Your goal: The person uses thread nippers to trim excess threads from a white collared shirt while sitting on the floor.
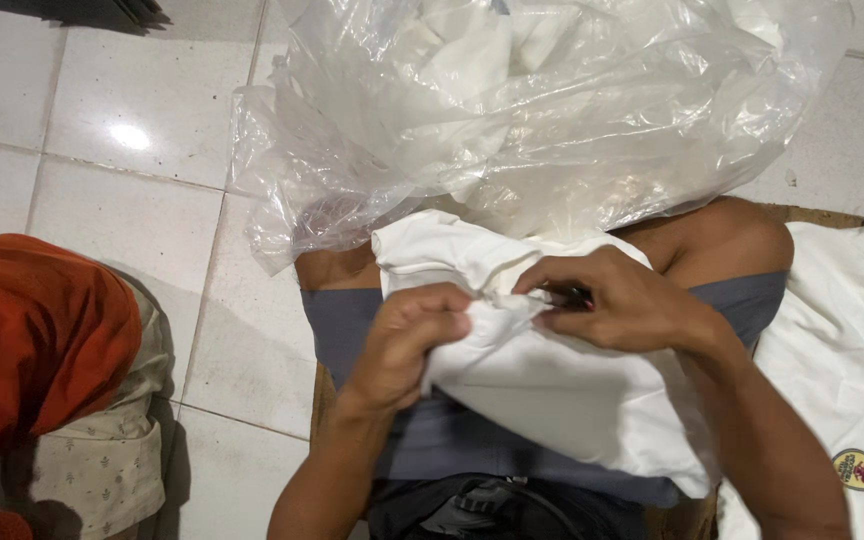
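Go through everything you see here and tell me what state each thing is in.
White cloth: crumpled, held on the lap.
Left hand: closed, pinching the cloth.
Right hand: closed on cloth and a small dark tool.
Plastic bag: open, stuffed with white fabric.

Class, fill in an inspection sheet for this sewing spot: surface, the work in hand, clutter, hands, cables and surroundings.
Surface: white tiled floor, glossy.
Work in hand: white cloth on the lap, bunched between both hands; small dark tool pinched at its fold.
Clutter: clear plastic bag of white fabric ahead; white garment with a badge at right.
Hands: left hand grips the cloth; right hand holds the tool.
Cables: nothing seen.
Surroundings: orange cloth at left.
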